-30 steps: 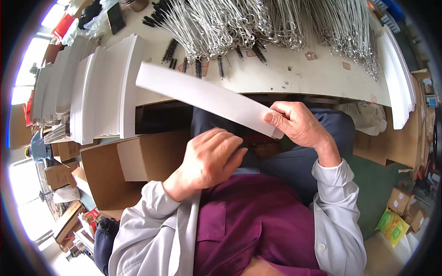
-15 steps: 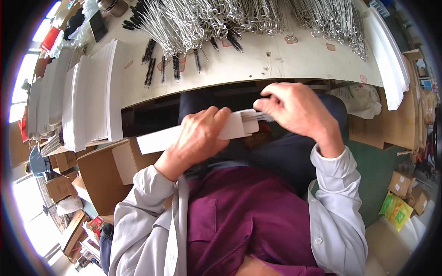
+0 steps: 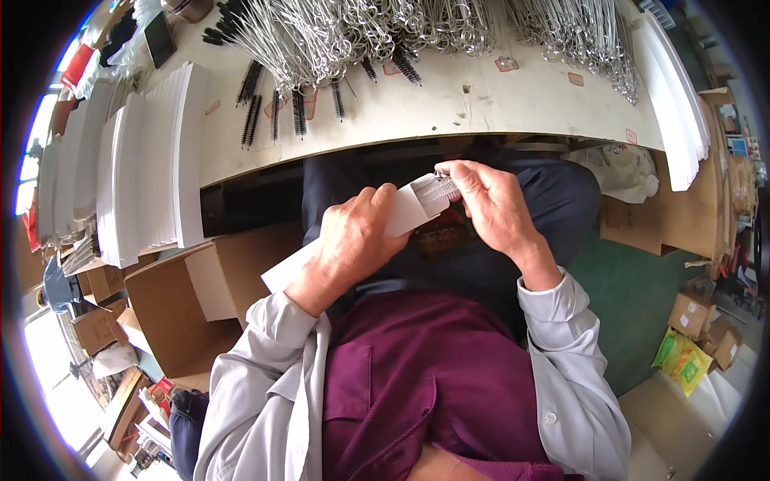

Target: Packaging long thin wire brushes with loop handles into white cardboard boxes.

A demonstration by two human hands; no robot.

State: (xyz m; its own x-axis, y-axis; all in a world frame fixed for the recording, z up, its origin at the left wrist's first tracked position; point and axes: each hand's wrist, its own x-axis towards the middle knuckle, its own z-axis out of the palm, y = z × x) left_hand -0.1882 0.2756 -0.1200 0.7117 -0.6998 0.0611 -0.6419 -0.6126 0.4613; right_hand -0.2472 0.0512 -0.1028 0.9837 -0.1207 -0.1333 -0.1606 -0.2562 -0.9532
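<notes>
Over my lap, my left hand (image 3: 358, 236) grips a long white paper sleeve (image 3: 409, 210) around its middle; its lower end sticks out past my wrist to the left. My right hand (image 3: 489, 204) pinches a bundle of thin metal wire brushes (image 3: 439, 189) at the sleeve's open upper end. The brush tips sit at the mouth of the sleeve. Both hands are just below the front edge of the pale worktable (image 3: 449, 104).
A heap of wire brushes (image 3: 385, 24) covers the back of the table, with several black-bristled ones (image 3: 273, 96) loose. Stacks of white sleeves (image 3: 152, 168) stand at left and more (image 3: 678, 104) at right. An open cardboard box (image 3: 188, 297) is by my left knee.
The sleeve swung from lying across above my hands down into my left hand over my lap. My right hand moved to its upper end with the brush bundle.
</notes>
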